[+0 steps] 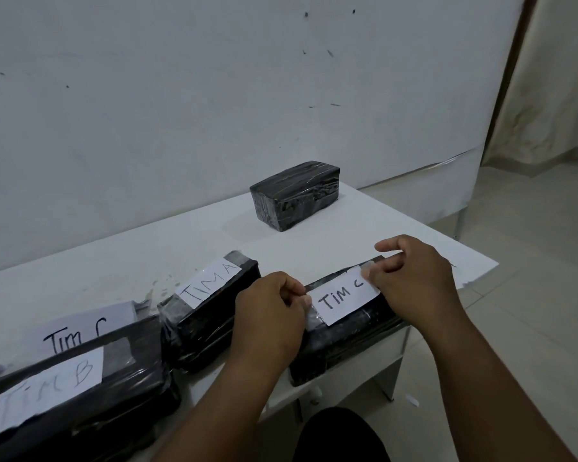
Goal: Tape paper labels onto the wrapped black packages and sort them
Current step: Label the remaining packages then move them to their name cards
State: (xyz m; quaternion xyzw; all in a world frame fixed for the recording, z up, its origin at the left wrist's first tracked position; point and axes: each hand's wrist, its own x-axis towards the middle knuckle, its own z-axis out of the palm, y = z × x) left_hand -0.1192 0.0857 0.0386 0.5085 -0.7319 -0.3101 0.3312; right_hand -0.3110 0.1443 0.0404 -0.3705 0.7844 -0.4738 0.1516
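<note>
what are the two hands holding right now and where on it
Both pinch a strip of clear tape across the TIM C label: left hand grips its near end, right hand its far end.

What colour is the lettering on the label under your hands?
Black handwriting on the white paper label, seen in the head view.

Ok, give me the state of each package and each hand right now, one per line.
Far package: wrapped, no label.
Tim A package: labelled.
Tim B package: labelled.
Near package: Tim C label being taped on.
Left hand: pinching tape at label's left end.
Right hand: pinching label's right end.
</note>
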